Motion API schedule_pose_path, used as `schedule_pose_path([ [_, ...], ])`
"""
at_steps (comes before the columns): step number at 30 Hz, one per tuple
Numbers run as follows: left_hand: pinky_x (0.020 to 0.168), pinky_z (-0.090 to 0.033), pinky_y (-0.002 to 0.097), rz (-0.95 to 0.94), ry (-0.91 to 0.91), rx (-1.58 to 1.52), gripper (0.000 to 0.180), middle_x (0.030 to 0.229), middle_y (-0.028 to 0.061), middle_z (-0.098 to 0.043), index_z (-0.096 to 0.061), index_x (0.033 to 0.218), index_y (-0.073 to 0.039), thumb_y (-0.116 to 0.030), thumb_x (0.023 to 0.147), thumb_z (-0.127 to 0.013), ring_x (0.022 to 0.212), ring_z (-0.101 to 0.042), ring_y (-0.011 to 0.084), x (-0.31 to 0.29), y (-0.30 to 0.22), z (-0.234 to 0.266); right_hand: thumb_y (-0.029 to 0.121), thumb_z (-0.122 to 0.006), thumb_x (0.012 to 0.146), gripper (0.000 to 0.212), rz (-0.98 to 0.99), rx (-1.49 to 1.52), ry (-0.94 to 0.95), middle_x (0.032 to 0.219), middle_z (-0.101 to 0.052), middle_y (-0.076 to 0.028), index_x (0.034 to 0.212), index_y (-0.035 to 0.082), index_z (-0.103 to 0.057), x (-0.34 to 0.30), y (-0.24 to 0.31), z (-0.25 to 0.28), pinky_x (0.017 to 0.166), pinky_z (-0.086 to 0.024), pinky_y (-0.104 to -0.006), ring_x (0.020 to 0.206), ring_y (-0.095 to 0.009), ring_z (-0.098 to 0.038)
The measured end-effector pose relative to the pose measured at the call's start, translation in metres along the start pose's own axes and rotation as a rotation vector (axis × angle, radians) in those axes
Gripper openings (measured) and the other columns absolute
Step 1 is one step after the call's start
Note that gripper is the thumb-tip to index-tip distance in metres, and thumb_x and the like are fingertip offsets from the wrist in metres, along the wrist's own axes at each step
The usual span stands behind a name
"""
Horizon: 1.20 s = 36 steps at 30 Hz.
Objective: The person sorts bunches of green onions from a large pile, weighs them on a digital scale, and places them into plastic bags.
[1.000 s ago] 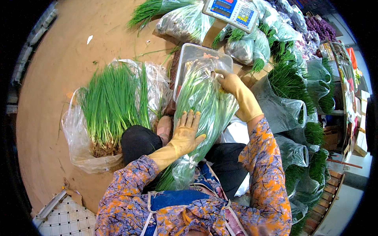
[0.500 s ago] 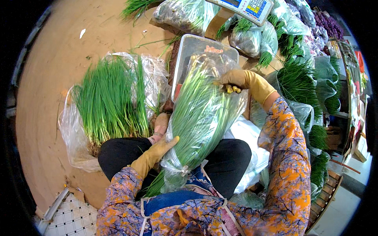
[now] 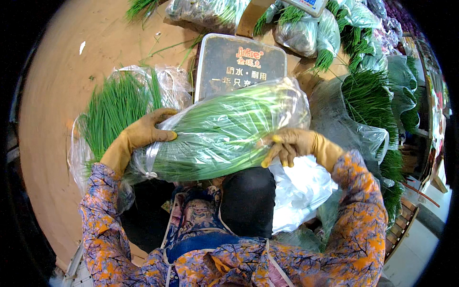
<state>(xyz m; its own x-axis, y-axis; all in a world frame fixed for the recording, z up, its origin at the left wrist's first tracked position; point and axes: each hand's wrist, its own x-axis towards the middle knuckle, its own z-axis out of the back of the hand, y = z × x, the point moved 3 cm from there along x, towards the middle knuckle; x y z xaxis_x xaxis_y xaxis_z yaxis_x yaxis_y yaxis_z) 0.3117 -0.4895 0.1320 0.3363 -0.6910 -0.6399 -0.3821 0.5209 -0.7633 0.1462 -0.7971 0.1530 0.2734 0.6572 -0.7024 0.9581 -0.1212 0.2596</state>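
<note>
A clear plastic bag of green onions (image 3: 224,126) lies crosswise above my lap, roots to the right and its tied end to the left. My left hand (image 3: 141,134), in a yellow-brown glove, is closed round the bag's left end near the knot. The thumb rests on the plastic while the other fingers go behind. My right hand (image 3: 299,146), gloved alike, grips the lower edge near the root end, its fingers curled. Just beyond the bag is a scale's grey platform (image 3: 210,62), partly covered by it.
Loose green onions (image 3: 117,110) stand upright on an open plastic bag at the left. White plastic sheeting (image 3: 301,191) lies beside my right knee. Filled bags (image 3: 296,36) sit behind the scale, and more bagged greens (image 3: 368,105) line the right side. The scale's display (image 3: 311,5) is at the top.
The bag has turned from lengthwise to crosswise and come off the scale platform. My left hand has moved up and left with the tied end; my right hand has dropped lower.
</note>
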Motion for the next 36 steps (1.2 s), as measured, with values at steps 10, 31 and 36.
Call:
schedule_pose_path([
  [10, 0.094, -0.032, 0.0294, -0.027, -0.056, 0.034, 0.071, 0.114, 0.0111, -0.049, -0.042, 0.120, 0.002, -0.015, 0.059, -0.074, 0.106, -0.045, 0.0206, -0.003, 0.008, -0.012, 0.035, -0.045, 0.086, 0.048, 0.100, 0.030, 0.057, 0.079, -0.061, -0.022, 0.127, 0.011, -0.037, 0.018, -0.033, -0.019, 0.037, -0.043, -0.0257, 0.040, -0.016, -0.050],
  [31, 0.090, -0.036, 0.0282, 0.035, -0.087, 0.194, 0.062, 0.110, 0.0109, -0.051, -0.042, 0.119, 0.002, -0.008, 0.062, -0.065, 0.101, -0.048, 0.0192, 0.008, 0.008, -0.004, 0.028, -0.050, 0.086, 0.040, -0.019, -0.009, 0.002, 0.086, -0.063, -0.018, 0.121, 0.009, -0.046, 0.010, -0.021, -0.010, 0.047, -0.049, -0.0278, 0.049, -0.014, -0.056],
  [36, 0.089, -0.037, 0.0291, -0.006, -0.109, 0.156, 0.058, 0.107, 0.0121, -0.054, -0.047, 0.115, 0.002, -0.009, 0.063, -0.070, 0.100, -0.049, 0.0206, 0.012, 0.010, -0.003, 0.026, -0.049, 0.086, 0.048, -0.047, 0.034, 0.136, 0.089, -0.062, -0.019, 0.129, 0.010, -0.033, 0.022, -0.027, -0.012, 0.047, -0.051, -0.0272, 0.053, -0.016, -0.059],
])
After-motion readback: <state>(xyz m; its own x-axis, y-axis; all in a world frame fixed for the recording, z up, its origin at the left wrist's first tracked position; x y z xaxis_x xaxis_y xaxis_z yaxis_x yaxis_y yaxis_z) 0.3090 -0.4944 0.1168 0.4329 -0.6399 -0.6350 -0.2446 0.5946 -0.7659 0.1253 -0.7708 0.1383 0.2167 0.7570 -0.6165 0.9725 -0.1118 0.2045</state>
